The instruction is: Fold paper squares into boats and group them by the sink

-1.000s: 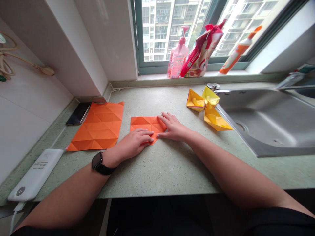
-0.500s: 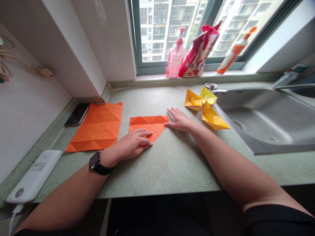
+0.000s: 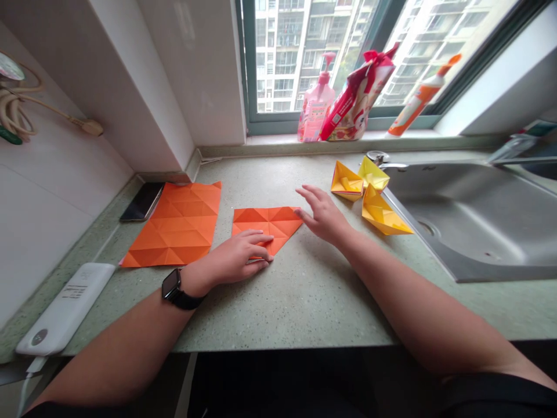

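Note:
A creased orange paper [image 3: 281, 223] lies on the counter in front of me, its lower right corner folded to a slant. My left hand [image 3: 239, 252] rests flat over its lower left part, fingers stretched toward the right and covering that area. At the paper's upper right corner hovers my right hand [image 3: 322, 215], fingers spread, thumb close to the corner; whether it touches is hard to tell. Further left lies a larger creased orange sheet [image 3: 183, 223]. Three folded yellow paper boats, the nearest one [image 3: 383, 216] among them, sit right of my right hand.
A steel sink [image 3: 461, 273] borders the counter [image 3: 304, 307] on the right. At the left are a black phone [image 3: 139, 203] and a white power bank [image 3: 65, 307] with a cable. A pink pump bottle [image 3: 314, 113], a red bag [image 3: 359, 98] and an orange-white bottle [image 3: 420, 101] stand on the sill.
My right hand has lifted slightly from the paper's right corner, and its fingers are more raised. My left hand stays on the paper. The whole view has shifted a little.

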Available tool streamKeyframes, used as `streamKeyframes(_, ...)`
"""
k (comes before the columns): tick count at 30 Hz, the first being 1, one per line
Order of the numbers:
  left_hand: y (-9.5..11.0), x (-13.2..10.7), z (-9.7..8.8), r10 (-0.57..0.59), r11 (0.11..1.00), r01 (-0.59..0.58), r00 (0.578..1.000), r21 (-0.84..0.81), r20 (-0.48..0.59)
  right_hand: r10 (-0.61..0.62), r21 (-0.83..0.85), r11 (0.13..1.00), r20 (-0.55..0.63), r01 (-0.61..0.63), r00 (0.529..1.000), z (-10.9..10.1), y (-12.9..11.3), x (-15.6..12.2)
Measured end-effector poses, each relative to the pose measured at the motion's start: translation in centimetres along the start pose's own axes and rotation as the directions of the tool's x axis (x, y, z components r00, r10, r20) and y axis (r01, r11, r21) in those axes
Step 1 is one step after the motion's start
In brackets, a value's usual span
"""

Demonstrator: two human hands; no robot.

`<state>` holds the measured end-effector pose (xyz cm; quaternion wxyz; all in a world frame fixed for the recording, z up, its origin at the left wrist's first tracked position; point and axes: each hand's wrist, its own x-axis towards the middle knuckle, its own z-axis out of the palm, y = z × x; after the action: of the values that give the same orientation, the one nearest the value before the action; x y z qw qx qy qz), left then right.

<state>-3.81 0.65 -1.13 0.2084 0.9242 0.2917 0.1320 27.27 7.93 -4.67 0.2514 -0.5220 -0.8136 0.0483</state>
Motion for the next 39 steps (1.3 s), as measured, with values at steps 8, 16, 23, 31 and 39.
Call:
streamKeyframes(8,-0.1,0.1,0.1,0.045,0.999,-0.046,0.998,-0.014,-0.031,-0.193,0.03,0.981,0.315,0.194,0.929,1.2,-4.9,-1.9)
streamKeyframes(16,-0.1,0.1,0.1,0.033,0.999,-0.033,0.999,-0.004,-0.027,-0.079,0.047,0.997,0.371,0.067,0.925,2.1,-4.0,-1.6)
streamKeyframes(23,0.0,0.0,0.0,0.01,1.0,-0.011,1.0,-0.009,-0.023,0.115,-0.011,0.993,0.382,-0.12,0.917,1.4,1.3,0.1)
streamKeyframes(31,0.0,0.0,0.0,0.025,1.0,-0.025,0.999,-0.008,-0.021,0.17,0.015,0.983,0.276,-0.181,0.946,0.6,4.8,0.8)
streamKeyframes(39,0.0,-0.1,0.3,0.039,0.999,-0.039,0.998,-0.003,-0.049,-0.171,0.161,0.971,-0.045,0.176,0.984,-1.8,-1.4,0.0)
